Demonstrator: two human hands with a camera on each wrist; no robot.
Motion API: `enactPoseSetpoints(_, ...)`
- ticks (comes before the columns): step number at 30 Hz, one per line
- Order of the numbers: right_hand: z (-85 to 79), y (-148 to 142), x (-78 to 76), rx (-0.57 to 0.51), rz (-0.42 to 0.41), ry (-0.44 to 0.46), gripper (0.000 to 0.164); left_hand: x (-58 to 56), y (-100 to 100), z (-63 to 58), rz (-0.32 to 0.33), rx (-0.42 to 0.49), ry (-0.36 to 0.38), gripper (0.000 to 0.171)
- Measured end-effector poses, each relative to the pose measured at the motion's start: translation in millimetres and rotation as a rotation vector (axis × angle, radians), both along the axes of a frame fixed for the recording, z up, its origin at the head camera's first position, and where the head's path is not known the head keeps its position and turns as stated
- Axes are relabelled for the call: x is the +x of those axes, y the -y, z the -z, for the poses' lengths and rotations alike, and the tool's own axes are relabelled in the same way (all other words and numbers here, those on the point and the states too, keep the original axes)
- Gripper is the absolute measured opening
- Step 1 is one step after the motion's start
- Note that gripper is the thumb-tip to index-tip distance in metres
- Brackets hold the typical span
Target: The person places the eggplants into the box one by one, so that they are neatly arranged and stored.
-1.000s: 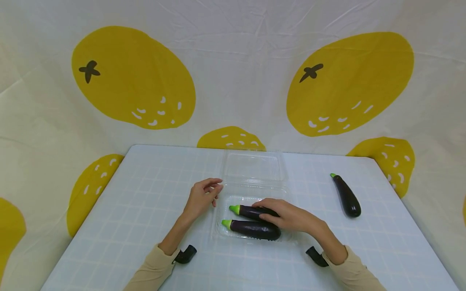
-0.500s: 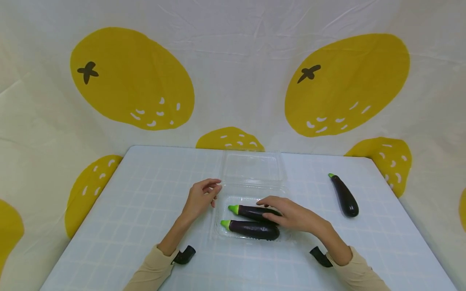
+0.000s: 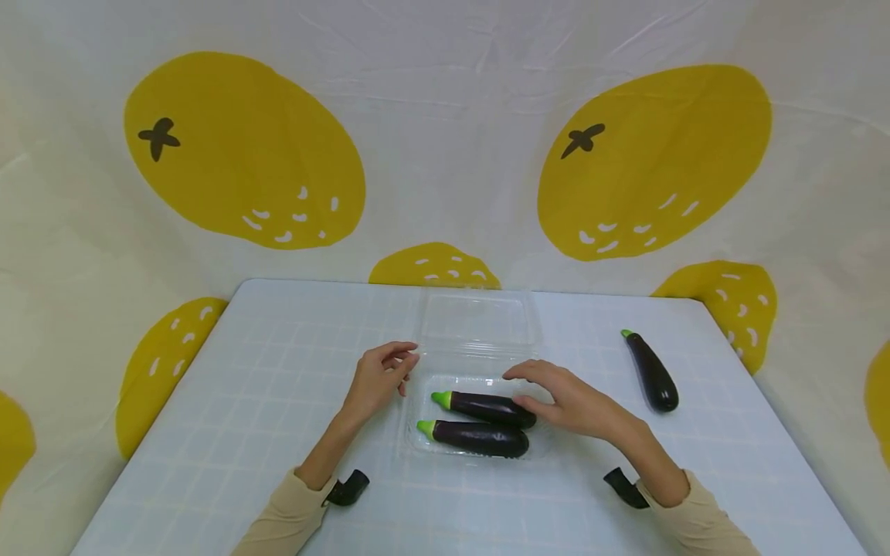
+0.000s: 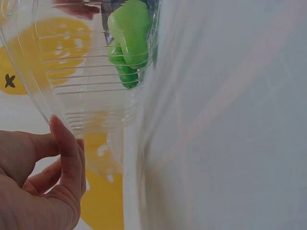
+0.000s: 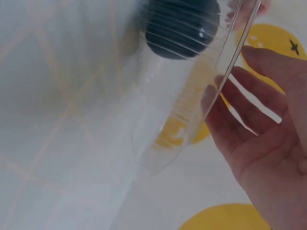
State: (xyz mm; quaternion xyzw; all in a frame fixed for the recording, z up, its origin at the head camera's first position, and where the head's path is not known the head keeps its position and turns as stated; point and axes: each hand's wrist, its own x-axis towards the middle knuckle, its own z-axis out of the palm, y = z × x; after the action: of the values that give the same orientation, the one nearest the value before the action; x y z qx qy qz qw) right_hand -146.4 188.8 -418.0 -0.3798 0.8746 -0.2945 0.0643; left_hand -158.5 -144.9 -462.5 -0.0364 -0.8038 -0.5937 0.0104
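Note:
Two dark eggplants lie side by side in a clear plastic clamshell container (image 3: 480,454), green stem ends to the left. The back eggplant (image 3: 480,406) lies just behind the front eggplant (image 3: 480,438). My right hand (image 3: 566,398) hovers over the container's right side, fingers spread and bent, thumb overlapping the back eggplant's thick end in the head view. In the right wrist view nothing is between its fingers. My left hand (image 3: 375,378) stays beside the container's left edge, fingers loosely bent. One fingertip (image 4: 55,122) is right at the clear rim in the left wrist view.
The container's lid (image 3: 478,318) is folded back, away from me. A third eggplant (image 3: 651,372) lies on the right of the pale checked table (image 3: 292,324). Behind the table hangs a cloth (image 3: 445,139) printed with yellow fruit.
My right hand has let go of the back eggplant, rising and moving right with its fingers spreading. The left hand keeps its pose, while the head view shifts slightly.

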Motion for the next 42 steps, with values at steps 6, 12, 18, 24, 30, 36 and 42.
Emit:
enactPoseSetpoints(6,-4.0,-9.2,-0.2,-0.017,0.049,-0.089,0.034,0.0,-0.6,-0.4,0.000,0.003,-0.009,0.032)
enactPoseSetpoints(12,-4.6,-18.6,0.6,-0.020,0.113,-0.144,0.036,-0.4,-0.4,0.1,0.005,0.003,-0.010,0.033)
enactPoseSetpoints(18,-4.4,-28.6,-0.4,-0.026,0.178,-0.168,0.035,-0.7,0.7,0.8,0.016,-0.010,0.000,0.031)
enactPoseSetpoints(24,-2.5,-40.5,-2.4,-0.036,0.221,-0.223,0.033,-0.9,0.4,1.5,0.015,-0.014,0.000,0.030)
enactPoseSetpoints(30,-0.5,-53.8,-2.9,-0.049,0.286,-0.258,0.034,-1.4,0.6,2.7,0.021,-0.010,-0.006,0.030)
enactPoseSetpoints(36,4.3,-69.8,-3.9,-0.057,0.321,-0.331,0.036,-0.9,0.5,2.3,0.018,-0.011,-0.011,0.030)
enactPoseSetpoints(42,10.0,-89.3,-4.8,-0.099,0.364,-0.365,0.037,-1.1,0.0,1.9,0.023,-0.003,0.000,0.030)
